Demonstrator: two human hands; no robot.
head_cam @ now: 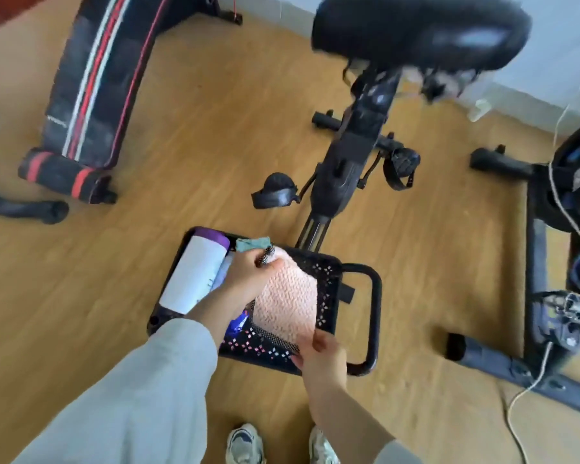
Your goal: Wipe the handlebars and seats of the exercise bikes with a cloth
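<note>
Head view, looking down over a wooden floor [188, 135]. Pink cloth [287, 296] held stretched above a black perforated basket [329, 276] at the front of the exercise bike [345, 162]. Left hand [245, 276] closed on the cloth's upper corner, fingers curled around a dark mesh edging. Right hand [322, 356] pinches the cloth's lower edge between thumb and fingers. Both arms in light grey sleeves.

In the basket, left of the cloth: 1 white bottle [195, 272] with a purple cap, lying on its side; a small teal rag [253, 244] at the far rim, just beside the left hand. A black looped handlebar [374, 313] runs along the basket's right side.

Bike seat [419, 31], black, blurred, at top of frame, well apart from the cloth. 2 pedals visible below it. A second bike [549, 262] at right edge with a white cable [529, 390] trailing on the floor. A black bench [91, 88] with red and white stripes at upper left. 2 sneakers at bottom edge.
</note>
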